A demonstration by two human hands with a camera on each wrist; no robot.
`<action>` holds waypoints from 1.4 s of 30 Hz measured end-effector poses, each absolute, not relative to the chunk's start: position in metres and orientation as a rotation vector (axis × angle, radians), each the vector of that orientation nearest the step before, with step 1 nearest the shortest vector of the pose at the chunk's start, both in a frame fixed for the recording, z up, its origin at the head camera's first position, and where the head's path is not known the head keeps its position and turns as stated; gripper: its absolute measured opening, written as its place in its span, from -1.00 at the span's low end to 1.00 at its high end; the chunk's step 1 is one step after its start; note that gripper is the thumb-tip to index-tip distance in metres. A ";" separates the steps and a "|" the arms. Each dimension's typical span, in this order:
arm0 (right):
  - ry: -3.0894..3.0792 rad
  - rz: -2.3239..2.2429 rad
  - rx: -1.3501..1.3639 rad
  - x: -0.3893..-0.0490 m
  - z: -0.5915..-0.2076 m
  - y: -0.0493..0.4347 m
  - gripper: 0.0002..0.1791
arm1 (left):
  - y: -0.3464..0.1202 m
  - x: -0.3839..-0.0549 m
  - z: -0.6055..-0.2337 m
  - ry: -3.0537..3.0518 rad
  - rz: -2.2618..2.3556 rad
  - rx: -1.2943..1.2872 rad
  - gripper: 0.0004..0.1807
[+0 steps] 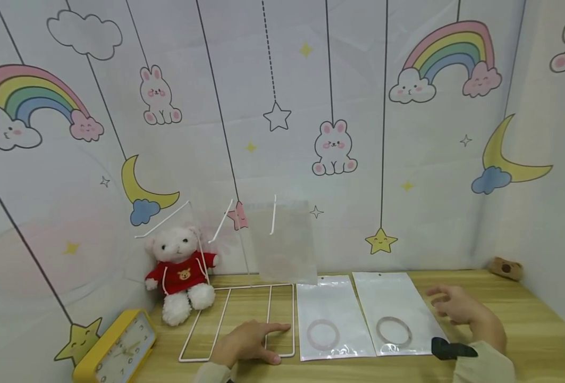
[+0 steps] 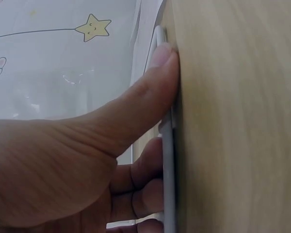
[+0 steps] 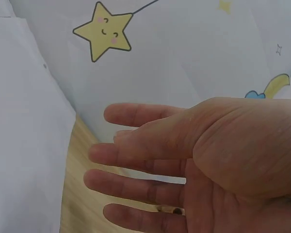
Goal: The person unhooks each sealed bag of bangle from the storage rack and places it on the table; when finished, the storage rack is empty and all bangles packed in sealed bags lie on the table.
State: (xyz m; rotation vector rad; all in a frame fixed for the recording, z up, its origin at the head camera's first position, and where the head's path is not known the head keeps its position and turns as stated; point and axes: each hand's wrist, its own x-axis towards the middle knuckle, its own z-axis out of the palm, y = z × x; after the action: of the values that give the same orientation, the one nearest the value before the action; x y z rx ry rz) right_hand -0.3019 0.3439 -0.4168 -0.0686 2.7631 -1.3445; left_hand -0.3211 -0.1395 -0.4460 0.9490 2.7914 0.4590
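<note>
White wire rack (image 1: 244,319) flat on the wooden table (image 1: 526,330), toward its front-left part, pressed down by the left hand (image 1: 246,343) with straight fingers and thumb (image 2: 155,77) against the wire. Clear sheet (image 1: 284,242) upright at the rack's back edge. Just right of the rack, two clear pouches (image 1: 332,316) (image 1: 394,311) side by side, each with a ring inside. Right hand (image 1: 464,308) above the right pouch's right edge, fingers spread, holding nothing. Plush bear (image 1: 182,271) near the back-left corner; yellow clock (image 1: 117,348) at the front-left corner.
</note>
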 end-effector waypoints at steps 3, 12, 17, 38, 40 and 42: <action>2.766 -1.351 -0.119 -0.302 -0.415 0.343 -0.59 | -0.139 -0.321 -0.447 2.789 0.460 0.941 -0.22; 2.747 -1.350 -0.175 -0.313 -0.413 0.329 -0.57 | -0.139 -0.321 -0.447 2.802 0.447 0.958 -0.22; 2.752 -1.328 -0.185 -0.316 -0.408 0.321 -0.58 | -0.139 -0.321 -0.445 2.808 0.441 0.962 -0.22; 2.814 -1.274 -0.461 -0.325 -0.398 0.283 -0.66 | -0.139 -0.317 -0.443 2.819 0.433 0.969 -0.22; 2.828 -1.261 -0.459 -0.326 -0.398 0.279 -0.65 | -0.139 -0.318 -0.444 2.820 0.428 0.973 -0.22; 2.841 -1.256 -0.467 -0.327 -0.397 0.275 -0.66 | -0.139 -0.318 -0.445 2.820 0.428 0.977 -0.22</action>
State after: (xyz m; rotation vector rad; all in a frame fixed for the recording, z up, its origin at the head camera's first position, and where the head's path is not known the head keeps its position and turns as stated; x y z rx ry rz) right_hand -0.3266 0.2751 -0.3973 -0.4667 2.8411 -1.2563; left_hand -0.3180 -0.1388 -0.4451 0.9774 2.8197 0.4281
